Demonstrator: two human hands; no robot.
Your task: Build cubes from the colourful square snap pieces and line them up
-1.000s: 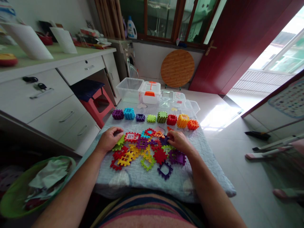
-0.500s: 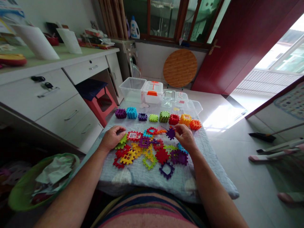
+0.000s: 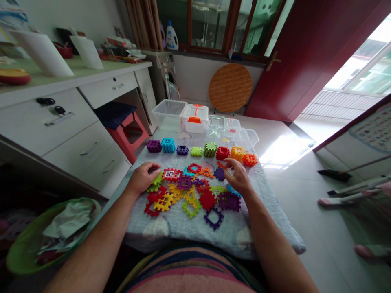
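Observation:
A heap of flat, toothed plastic tiles (image 3: 191, 193) in many colours lies on a pale blue quilted table cover (image 3: 183, 226). My left hand (image 3: 142, 178) rests at the heap's left edge, its fingers curled over a green tile (image 3: 157, 180). On the right side of the heap, my right hand (image 3: 238, 178) pinches a purple tile (image 3: 219, 173) low over the pile. Behind the heap stands a row of assembled cubes, from a purple cube (image 3: 154, 145) on the left to an orange cube (image 3: 249, 160) on the right.
Clear bins (image 3: 169, 112), a white box with an orange latch (image 3: 194, 119) and clear lids stand at the table's far edge. White drawers (image 3: 79, 138) and a red stool (image 3: 130, 132) are left, a green basket (image 3: 45, 234) lower left. Broom handles (image 3: 351, 191) lie on the floor right.
My right hand picked the purple tile out of the heap, lifted it, and now holds it a little lower. My left hand stayed on the green tile.

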